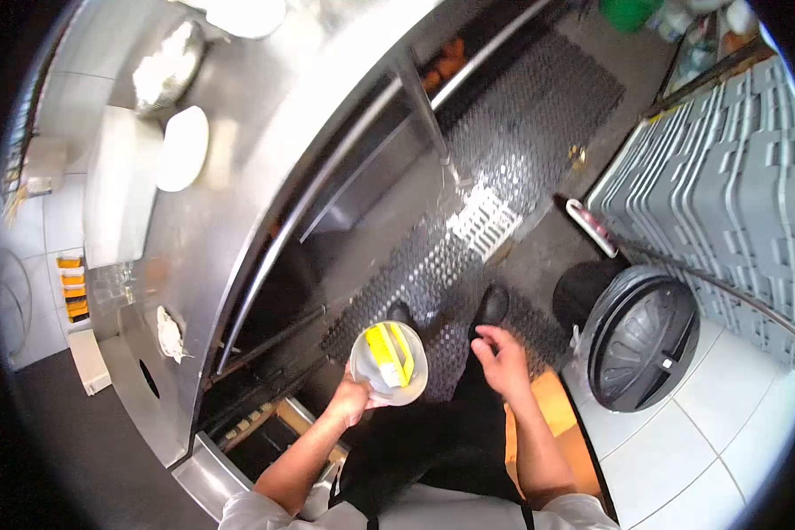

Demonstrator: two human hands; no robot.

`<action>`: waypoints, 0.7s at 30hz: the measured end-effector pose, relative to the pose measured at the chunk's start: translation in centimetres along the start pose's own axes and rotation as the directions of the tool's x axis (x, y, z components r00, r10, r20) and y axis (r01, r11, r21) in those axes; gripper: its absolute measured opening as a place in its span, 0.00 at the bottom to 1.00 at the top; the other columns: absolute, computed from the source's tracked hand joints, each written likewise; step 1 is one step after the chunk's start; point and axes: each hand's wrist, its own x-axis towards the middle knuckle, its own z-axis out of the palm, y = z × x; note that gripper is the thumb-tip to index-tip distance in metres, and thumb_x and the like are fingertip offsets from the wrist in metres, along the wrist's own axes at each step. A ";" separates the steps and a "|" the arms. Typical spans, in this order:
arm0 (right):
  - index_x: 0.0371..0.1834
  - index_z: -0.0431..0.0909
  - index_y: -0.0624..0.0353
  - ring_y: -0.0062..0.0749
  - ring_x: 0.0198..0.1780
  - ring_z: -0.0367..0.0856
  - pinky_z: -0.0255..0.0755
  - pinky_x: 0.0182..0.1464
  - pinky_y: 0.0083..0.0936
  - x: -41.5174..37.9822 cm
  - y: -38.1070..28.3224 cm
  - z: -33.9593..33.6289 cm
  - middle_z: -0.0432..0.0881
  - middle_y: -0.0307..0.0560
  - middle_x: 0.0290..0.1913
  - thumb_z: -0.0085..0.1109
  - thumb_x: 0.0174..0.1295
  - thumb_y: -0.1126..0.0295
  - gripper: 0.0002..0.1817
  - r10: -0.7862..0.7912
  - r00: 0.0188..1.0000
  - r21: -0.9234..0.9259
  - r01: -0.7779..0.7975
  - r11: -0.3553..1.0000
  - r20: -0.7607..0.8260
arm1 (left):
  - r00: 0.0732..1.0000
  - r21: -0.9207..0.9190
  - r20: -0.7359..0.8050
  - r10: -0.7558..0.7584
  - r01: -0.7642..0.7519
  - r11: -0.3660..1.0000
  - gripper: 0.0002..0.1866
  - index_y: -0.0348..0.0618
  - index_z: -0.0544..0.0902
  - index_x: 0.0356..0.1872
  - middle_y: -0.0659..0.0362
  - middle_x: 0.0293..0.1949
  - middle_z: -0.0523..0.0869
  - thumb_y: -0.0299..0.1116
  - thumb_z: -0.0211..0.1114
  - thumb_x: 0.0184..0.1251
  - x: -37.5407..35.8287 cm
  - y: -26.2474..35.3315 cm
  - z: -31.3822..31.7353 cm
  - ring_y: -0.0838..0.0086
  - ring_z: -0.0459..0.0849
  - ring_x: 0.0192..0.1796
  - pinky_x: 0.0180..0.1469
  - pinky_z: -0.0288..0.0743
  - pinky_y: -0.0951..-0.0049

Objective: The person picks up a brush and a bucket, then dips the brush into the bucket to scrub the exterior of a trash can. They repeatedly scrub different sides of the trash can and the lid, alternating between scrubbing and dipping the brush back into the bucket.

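Observation:
My left hand [352, 399] grips the rim of a round, whitish bowl [418, 389] at the lower middle of the view, in front of my body. Inside the bowl lies a bright yellow item [389, 353] with a handle-like strip along one side; its kind is hard to make out. My right hand [502, 360] hovers to the right of the bowl, apart from it, fingers loosely bent and spread with nothing between them. Below the hands are my dark shoes [493, 306] on a black mat.
A steel counter [230, 132] runs along the left, bearing a white oval dish [184, 148] and a crumpled white cloth [170, 336]. At the right stand a black lidded bin [645, 344] and stacked grey crates [707, 168]. An open drawer [296, 420] lies beside my left forearm. Black rubber matting [539, 106] covers the floor.

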 end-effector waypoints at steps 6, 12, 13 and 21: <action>0.72 0.61 0.65 0.51 0.51 0.83 0.76 0.56 0.39 -2.9 -9.8 -0.4 0.79 0.68 0.57 0.64 0.61 0.49 0.43 -0.094 0.960 -0.255 0.163 0.953 0.263 | 0.937 -0.021 0.214 0.275 -0.277 0.961 0.48 0.54 0.31 0.79 0.44 0.72 0.61 0.14 0.46 0.62 -3.9 4.8 2.4 0.50 0.78 0.60 0.41 0.88 0.57; 0.77 0.48 0.70 0.49 0.48 0.85 0.78 0.52 0.36 -3.1 -18.8 -3.2 0.74 0.73 0.60 0.64 0.61 0.52 0.50 -0.201 0.920 -0.205 0.280 0.938 0.336 | 0.852 0.024 0.186 0.489 -0.501 0.865 0.46 0.48 0.37 0.79 0.42 0.67 0.69 0.15 0.49 0.62 -10.2 11.2 5.7 0.55 0.84 0.53 0.43 0.88 0.57; 0.77 0.48 0.71 0.46 0.47 0.86 0.79 0.50 0.34 -2.9 -20.5 -4.4 0.73 0.74 0.62 0.65 0.61 0.55 0.49 -0.186 0.892 -0.173 0.278 0.945 0.412 | 0.839 -0.044 0.190 0.510 -0.511 0.858 0.43 0.46 0.42 0.78 0.42 0.65 0.71 0.15 0.49 0.62 -11.4 12.3 5.6 0.54 0.85 0.53 0.43 0.88 0.56; 0.75 0.59 0.58 0.30 0.45 0.83 0.77 0.50 0.29 2.5 -21.8 -7.4 0.74 0.60 0.64 0.53 0.73 0.58 0.31 -0.422 0.858 0.093 0.413 0.906 0.292 | 0.639 -0.636 -0.104 0.762 -0.632 0.443 0.33 0.28 0.63 0.68 0.41 0.60 0.76 0.18 0.51 0.55 -24.5 16.8 -3.8 0.48 0.80 0.60 0.58 0.80 0.45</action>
